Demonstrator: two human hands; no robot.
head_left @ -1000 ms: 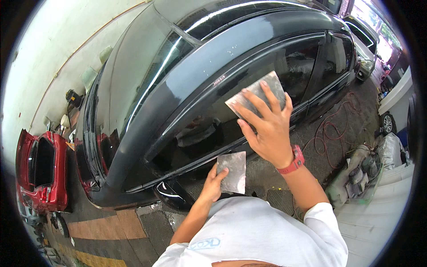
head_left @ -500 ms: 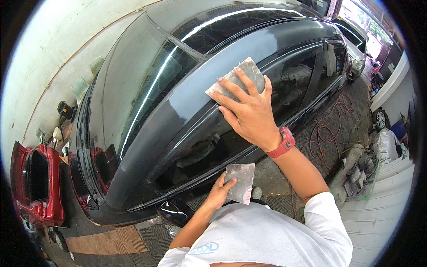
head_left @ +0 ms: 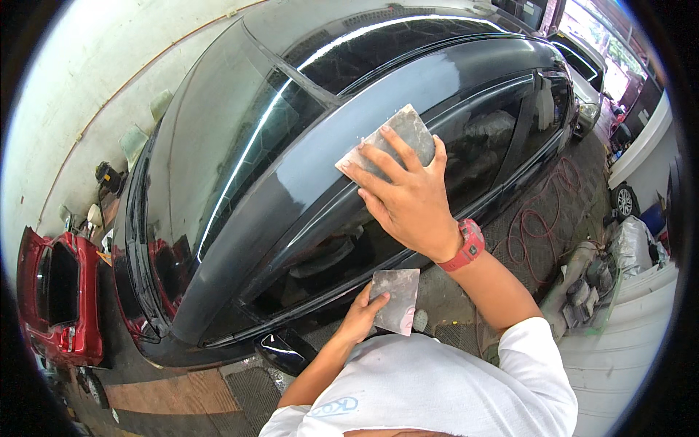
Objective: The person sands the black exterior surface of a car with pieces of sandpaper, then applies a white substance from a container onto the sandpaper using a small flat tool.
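A black car (head_left: pixel 240 240) with a light grey primer patch (head_left: pixel 313 162) along its roof rail lies before me. My right hand (head_left: pixel 416 195), wearing a red wristwatch (head_left: pixel 466 244), presses a flat grey putty spreader (head_left: pixel 412 130) with pinkish smears. Its fingers are splayed over the sheet, which lies across the roof rail and the top of the side window (head_left: pixel 477 146). Low down near my chest, my left hand (head_left: pixel 355 317) pinches a similar grey putty plate (head_left: pixel 399 290), thumb on top. Pink paste shows at that plate's lower corner.
The car's side mirror (head_left: pixel 282 352) juts out by my left forearm. A red tailgate (head_left: pixel 62 298) stands at the far left. At right are a coiled red hose (head_left: pixel 535 226), a plastic-wrapped bundle (head_left: pixel 632 244) and a wheel (head_left: pixel 624 200). A silver car (head_left: pixel 586 87) is behind.
My right hand and its spreader have slid slightly toward me, down over the roof rail's edge. The left hand with its plate has barely shifted.
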